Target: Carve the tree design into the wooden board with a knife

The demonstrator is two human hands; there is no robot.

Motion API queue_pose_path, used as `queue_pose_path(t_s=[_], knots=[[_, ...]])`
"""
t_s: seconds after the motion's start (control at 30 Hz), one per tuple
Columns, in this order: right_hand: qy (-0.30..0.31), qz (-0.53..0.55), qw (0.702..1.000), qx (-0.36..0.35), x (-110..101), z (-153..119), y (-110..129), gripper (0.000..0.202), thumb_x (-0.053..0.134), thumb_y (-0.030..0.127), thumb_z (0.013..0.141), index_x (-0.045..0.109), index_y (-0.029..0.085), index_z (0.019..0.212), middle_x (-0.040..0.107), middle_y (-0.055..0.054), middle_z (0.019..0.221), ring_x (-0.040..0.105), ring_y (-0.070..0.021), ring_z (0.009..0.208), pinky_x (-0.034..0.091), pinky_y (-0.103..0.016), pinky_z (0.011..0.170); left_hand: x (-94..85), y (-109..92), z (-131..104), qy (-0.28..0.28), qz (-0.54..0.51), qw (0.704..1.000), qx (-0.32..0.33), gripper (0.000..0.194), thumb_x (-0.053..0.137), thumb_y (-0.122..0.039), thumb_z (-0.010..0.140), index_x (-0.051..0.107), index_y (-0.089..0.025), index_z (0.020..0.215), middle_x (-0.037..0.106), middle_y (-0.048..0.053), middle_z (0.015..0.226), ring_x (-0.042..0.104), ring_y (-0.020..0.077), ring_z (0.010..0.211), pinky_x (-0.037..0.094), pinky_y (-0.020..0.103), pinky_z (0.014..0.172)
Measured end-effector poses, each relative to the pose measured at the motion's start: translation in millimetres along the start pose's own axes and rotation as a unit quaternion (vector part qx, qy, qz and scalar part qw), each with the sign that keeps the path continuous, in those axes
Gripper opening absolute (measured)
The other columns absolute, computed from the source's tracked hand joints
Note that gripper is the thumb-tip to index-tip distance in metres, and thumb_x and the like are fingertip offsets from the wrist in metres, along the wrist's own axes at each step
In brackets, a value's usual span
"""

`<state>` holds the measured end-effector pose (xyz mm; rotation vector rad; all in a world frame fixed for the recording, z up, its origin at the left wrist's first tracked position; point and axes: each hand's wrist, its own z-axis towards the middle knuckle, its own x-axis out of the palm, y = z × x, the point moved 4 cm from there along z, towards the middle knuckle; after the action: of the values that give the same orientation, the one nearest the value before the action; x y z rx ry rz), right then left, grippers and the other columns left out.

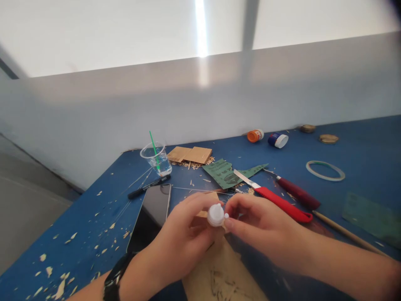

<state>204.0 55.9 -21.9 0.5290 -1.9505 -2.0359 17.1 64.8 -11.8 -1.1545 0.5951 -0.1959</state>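
My left hand, with a black watch on its wrist, is closed around a small white bottle. The bottle's pointed nozzle faces up toward me, and its body is mostly hidden by my fingers. Close against it on the right, my right hand pinches thumb and forefinger at a tiny white rounded cap. Whether that cap is joined to the bottle I cannot tell. Under both hands lies a light wooden board with dark marks drawn on it.
A phone, a black marker and a clear cup with a green stick are on the left. To the right lie a red-handled knife, a dark-red-handled tool, sandpaper and a ring. Wood shavings litter the blue table.
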Motion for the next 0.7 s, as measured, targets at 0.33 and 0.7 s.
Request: queue_pose_path(t_s=[0.33,0.7], knots=[[-0.008,-0.075,0.990,-0.123,-7.3,0.9,14.9,0.008,0.067,0.030,0.104,0.069,0.023,0.101,0.071,-0.002,0.095,0.064,-0.0169,0.084,0.052,-0.030,0.072,5.5,-9.2,3.1,0.009,-0.041,0.999,-0.011,0.024,0.074,-0.014,0.098,0.070,-0.027,0.118,0.071,0.004,0.112,0.074,0.0225,0.102,0.067,0.035,0.087],[0.003,-0.046,0.992,-0.119,-2.7,-1.5,3.3,0.008,0.068,0.018,0.101,0.063,0.024,0.101,0.065,0.001,0.094,0.057,-0.0139,0.081,0.048,-0.027,0.070,6.7,-26.4,-1.1,-0.025,0.100,0.995,0.012,0.023,0.067,-0.008,0.096,0.063,-0.029,0.105,0.067,-0.004,0.099,0.067,0.0148,0.088,0.058,0.024,0.074]])
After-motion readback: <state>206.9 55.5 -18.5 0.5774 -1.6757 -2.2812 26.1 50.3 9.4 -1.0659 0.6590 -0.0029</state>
